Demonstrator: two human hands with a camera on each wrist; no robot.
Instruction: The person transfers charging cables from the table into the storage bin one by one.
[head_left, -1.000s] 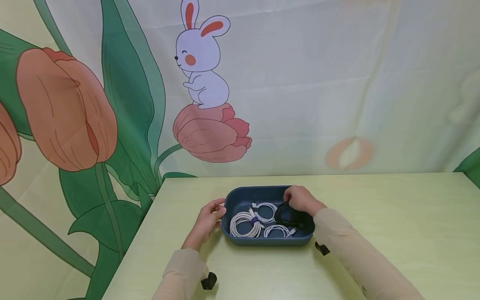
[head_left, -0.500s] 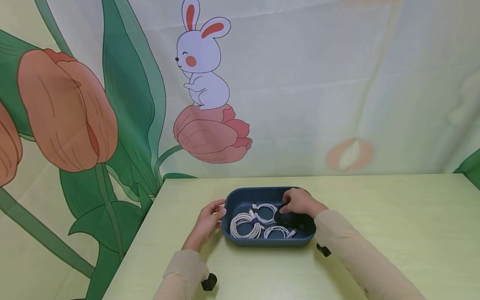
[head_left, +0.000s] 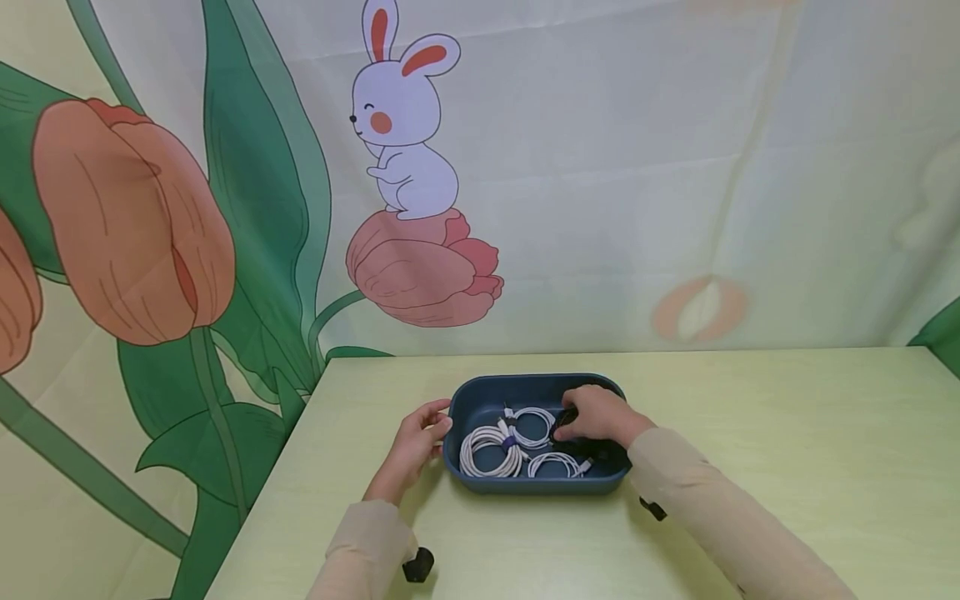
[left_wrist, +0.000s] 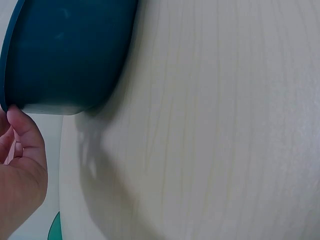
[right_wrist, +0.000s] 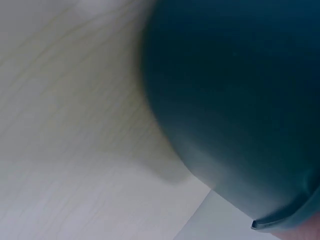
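A dark blue tray (head_left: 491, 483) with rounded corners sits on the table, seen from outside in both wrist views. My left hand (head_left: 415, 437) is at its left end, fingers relaxed, thumb tip right at the rim; the left wrist view shows the thumb (left_wrist: 27, 132) against the outer edge. My right hand (head_left: 596, 414) reaches into the tray's right part and pinches a black cable (head_left: 577, 450), mostly hidden under the hand. Beside it lie a large white coiled cable (head_left: 480, 454) with a purple tie and two smaller white coils, one behind (head_left: 534, 425) and one in front (head_left: 553, 462).
The pale wood-grained table (head_left: 787, 467) extends on both sides of the tray. A cloth backdrop (head_left: 600, 208) printed with tulips and a rabbit hangs behind it. A small black block (head_left: 418, 565) is under the left sleeve.
My right hand has moved lower and toward the front within the tray, bringing the black cable down with it. My left hand and the white coils stay where they were.
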